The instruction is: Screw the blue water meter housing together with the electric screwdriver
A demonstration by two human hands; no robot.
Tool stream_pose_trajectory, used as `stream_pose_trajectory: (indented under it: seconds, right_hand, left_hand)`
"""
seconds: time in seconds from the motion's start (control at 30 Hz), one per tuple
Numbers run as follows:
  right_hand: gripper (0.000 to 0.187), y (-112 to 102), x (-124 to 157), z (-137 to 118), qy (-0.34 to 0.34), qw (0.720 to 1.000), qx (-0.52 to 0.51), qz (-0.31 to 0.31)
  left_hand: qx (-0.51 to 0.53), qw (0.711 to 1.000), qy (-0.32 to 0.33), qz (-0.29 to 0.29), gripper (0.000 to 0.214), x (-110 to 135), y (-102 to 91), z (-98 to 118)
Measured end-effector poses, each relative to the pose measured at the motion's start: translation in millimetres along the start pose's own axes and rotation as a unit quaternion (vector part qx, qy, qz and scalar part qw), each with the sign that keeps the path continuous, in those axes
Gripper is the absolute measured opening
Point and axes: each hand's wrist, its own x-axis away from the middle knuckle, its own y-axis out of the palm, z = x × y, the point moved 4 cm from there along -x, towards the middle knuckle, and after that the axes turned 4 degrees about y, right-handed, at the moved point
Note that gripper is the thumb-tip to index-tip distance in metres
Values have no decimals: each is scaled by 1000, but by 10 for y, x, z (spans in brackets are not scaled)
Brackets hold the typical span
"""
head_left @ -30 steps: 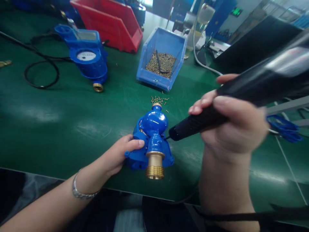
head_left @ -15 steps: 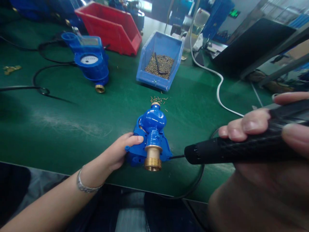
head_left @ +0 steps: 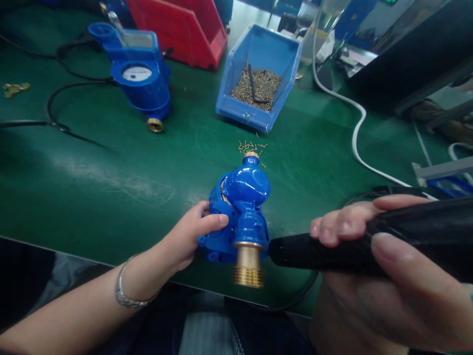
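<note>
A blue water meter (head_left: pixel 248 185) with a threaded brass end lies on its side on the green bench, its pipe pointing toward me. My left hand (head_left: pixel 197 231) grips its left side, thumb on the blue housing. On the right, my right hand (head_left: pixel 373 251) is wrapped round a black electric screwdriver (head_left: pixel 303 251), held roughly level. The tool's nose is up against the meter's lower right side, and its bit is hidden from view. Several small brass screws (head_left: pixel 249 147) lie scattered just beyond the meter's far end.
A blue bin (head_left: pixel 244 114) of small screws, with a black hex key (head_left: pixel 254 86) on top, stands behind the meter. Left of it are a red bin (head_left: pixel 185 34) and another blue water meter (head_left: pixel 142 88) with a black cable. A white cable (head_left: pixel 358 133) runs along the right.
The screwdriver has moved left against the meter, so its bit no longer shows. My view has shifted, and the meter appears slightly turned and nearer. My left hand keeps its hold.
</note>
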Motion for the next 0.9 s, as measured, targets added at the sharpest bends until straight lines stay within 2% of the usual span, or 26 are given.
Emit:
stream_pose_trajectory:
  seconds: [0.2,0.37,0.57,0.63,0.73,0.9]
  right_hand:
    - [25,35,4,14,21,1000,13,-1]
    - [24,39,9,-17,19,999,15,21]
    - [27,52,-16,12,-18,1000,19,-2]
    - [28,66,-51,3,-6,1000,9,-27]
    - [29,126,-110,-103,17,997,15,-72]
    - [29,198,-144,-476,-35,992,90,-78]
  left_hand:
    - [3,1000,-1,7,61,0,-16,-6]
    - [0,1000,-6,9,65,1,-20,-12]
    - [-7,999,-1,-39,67,-28,-22,9]
    - [-10,998,3,-54,65,-40,-41,8]
    - [-2,998,9,-61,61,-58,-74,4]
    - [4,999,14,-50,56,-61,-84,1]
